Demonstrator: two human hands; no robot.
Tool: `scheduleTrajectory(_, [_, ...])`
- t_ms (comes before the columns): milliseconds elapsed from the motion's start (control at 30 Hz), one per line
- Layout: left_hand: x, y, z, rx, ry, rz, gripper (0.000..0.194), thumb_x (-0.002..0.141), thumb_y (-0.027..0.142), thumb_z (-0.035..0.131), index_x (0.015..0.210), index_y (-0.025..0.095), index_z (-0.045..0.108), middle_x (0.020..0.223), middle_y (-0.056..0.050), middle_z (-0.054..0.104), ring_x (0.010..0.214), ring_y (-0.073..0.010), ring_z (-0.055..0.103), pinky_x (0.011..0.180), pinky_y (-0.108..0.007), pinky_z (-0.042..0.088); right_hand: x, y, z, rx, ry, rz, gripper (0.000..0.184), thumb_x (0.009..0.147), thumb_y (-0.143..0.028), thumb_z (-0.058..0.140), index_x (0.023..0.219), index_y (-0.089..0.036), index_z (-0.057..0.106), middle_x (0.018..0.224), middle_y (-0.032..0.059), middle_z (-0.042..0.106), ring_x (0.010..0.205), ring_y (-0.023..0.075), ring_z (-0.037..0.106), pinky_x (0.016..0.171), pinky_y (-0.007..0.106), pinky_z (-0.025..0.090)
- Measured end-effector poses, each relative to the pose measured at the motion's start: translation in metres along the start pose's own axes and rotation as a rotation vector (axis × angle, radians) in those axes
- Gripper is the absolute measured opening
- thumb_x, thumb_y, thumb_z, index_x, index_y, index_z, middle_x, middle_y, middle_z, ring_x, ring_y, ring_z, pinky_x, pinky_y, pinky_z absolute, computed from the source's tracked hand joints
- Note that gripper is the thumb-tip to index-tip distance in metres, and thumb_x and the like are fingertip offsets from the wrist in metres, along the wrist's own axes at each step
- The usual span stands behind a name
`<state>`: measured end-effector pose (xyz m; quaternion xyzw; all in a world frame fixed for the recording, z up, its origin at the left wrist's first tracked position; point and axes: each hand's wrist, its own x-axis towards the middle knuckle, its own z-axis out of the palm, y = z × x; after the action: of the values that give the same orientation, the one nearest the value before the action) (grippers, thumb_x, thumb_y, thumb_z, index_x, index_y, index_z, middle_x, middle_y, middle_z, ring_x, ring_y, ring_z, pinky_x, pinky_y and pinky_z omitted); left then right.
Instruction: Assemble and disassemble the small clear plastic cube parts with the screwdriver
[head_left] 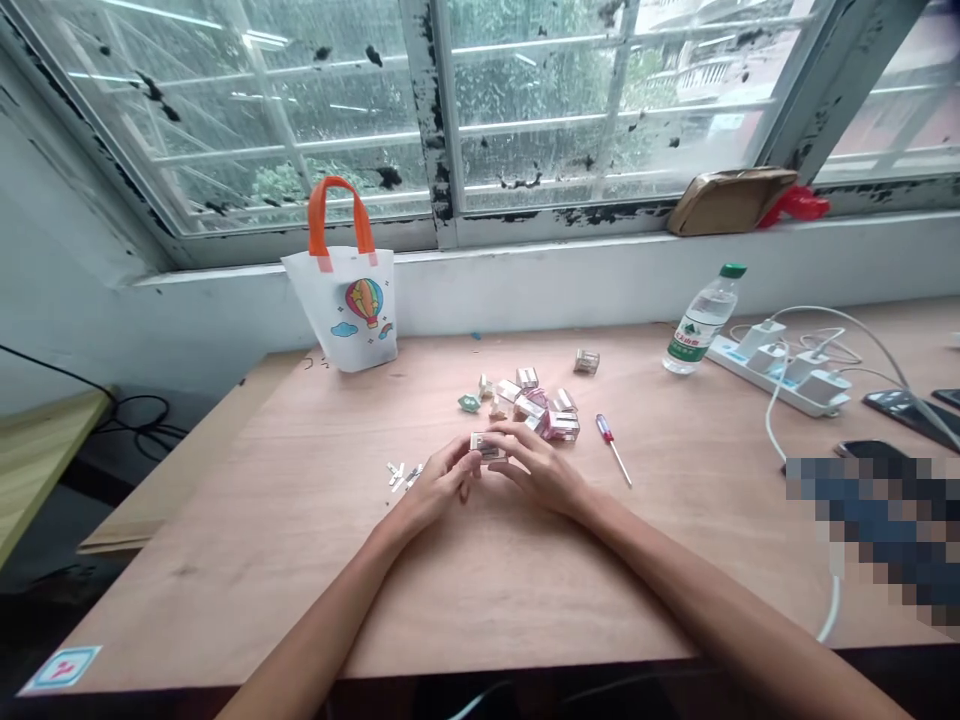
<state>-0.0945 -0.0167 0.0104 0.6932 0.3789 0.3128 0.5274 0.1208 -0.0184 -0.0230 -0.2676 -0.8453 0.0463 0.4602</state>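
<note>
My left hand and my right hand meet at the middle of the wooden table. Both pinch one small clear box-like part between their fingertips, just above the tabletop. Right behind my hands lies a pile of several similar small clear and pink parts. A few small metal pieces lie left of my left hand. A red-handled screwdriver lies to the right of my right hand, apart from it.
A white tote bag with orange handles stands at the back left. A water bottle, a power strip with chargers and phones sit at the right. A brown parcel rests on the windowsill.
</note>
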Motion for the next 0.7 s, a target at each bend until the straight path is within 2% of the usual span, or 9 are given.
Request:
scheduleTrajectory(67, [-0.005,-0.001,-0.014,-0.027,-0.009,-0.017,0.050,0.097,0.055,0.051,0.128,0.016,0.056,0.082,-0.001,0.058,0.055,-0.0104,0.054,0.056,-0.026,0.049,-0.001,-0.002,0.002,0.025,0.028,0.044,0.046,0.099,-0.021,0.058,0.144,-0.025,0.049,0.134,0.0139,0.060,0.129,0.0264,0.058,0.104,0.045,0.056])
scheduleTrajectory(133, [-0.012,0.000,-0.032,0.012,0.066,-0.011,0.050,0.096,0.052,0.053,0.132,0.017,0.055,0.089,-0.003,0.059,0.061,-0.0120,0.058,0.059,-0.027,0.051,-0.002,-0.002,0.002,0.041,0.076,0.091,0.045,0.099,-0.021,0.059,0.142,-0.026,0.050,0.133,0.0139,0.060,0.127,0.0265,0.060,0.099,0.044,0.059])
scheduleTrajectory(267, [-0.027,0.004,-0.070,0.374,0.308,0.127,0.049,0.092,0.046,0.063,0.135,0.023,0.059,0.110,-0.007,0.061,0.087,-0.0171,0.061,0.074,-0.029,0.053,-0.005,0.001,0.000,0.032,0.122,0.141,0.044,0.097,-0.024,0.061,0.140,-0.028,0.052,0.131,0.0133,0.062,0.115,0.0267,0.066,0.089,0.043,0.063])
scheduleTrajectory(333, [-0.032,0.005,-0.080,0.557,0.279,0.163,0.045,0.090,0.044,0.066,0.131,0.025,0.064,0.113,-0.007,0.061,0.093,-0.0186,0.060,0.080,-0.031,0.052,-0.006,0.002,0.000,0.037,0.121,0.154,0.043,0.097,-0.025,0.062,0.139,-0.028,0.053,0.131,0.0131,0.062,0.102,0.0244,0.070,0.083,0.042,0.064])
scheduleTrajectory(433, [-0.036,0.007,-0.081,0.661,0.082,0.128,0.038,0.093,0.043,0.063,0.125,0.024,0.068,0.114,-0.007,0.063,0.094,-0.0189,0.063,0.083,-0.032,0.053,-0.006,0.000,0.002,0.054,0.099,0.160,0.042,0.097,-0.025,0.063,0.139,-0.028,0.054,0.131,0.0129,0.061,0.086,0.0198,0.069,0.076,0.039,0.064])
scheduleTrajectory(467, [-0.036,0.008,-0.080,0.671,0.061,0.122,0.037,0.094,0.042,0.061,0.126,0.024,0.068,0.115,-0.007,0.063,0.095,-0.0191,0.064,0.083,-0.032,0.054,-0.006,0.000,0.002,0.058,0.093,0.160,0.042,0.097,-0.025,0.063,0.138,-0.028,0.054,0.131,0.0128,0.061,0.084,0.0191,0.068,0.074,0.039,0.064])
scheduleTrajectory(567, [-0.036,0.009,-0.077,0.719,0.121,0.153,0.038,0.095,0.039,0.060,0.130,0.024,0.064,0.117,-0.008,0.063,0.100,-0.0207,0.065,0.086,-0.033,0.054,-0.006,0.000,0.002,0.057,0.096,0.158,0.042,0.097,-0.024,0.063,0.138,-0.028,0.054,0.130,0.0125,0.062,0.085,0.0193,0.067,0.073,0.038,0.063])
scheduleTrajectory(700, [-0.035,0.006,-0.078,0.774,0.126,0.233,0.030,0.096,0.032,0.059,0.124,0.023,0.068,0.117,-0.008,0.064,0.101,-0.0203,0.066,0.092,-0.035,0.052,-0.006,0.000,0.000,0.047,0.109,0.168,0.041,0.097,-0.025,0.064,0.137,-0.027,0.055,0.129,0.0124,0.063,0.088,0.0198,0.067,0.072,0.037,0.063])
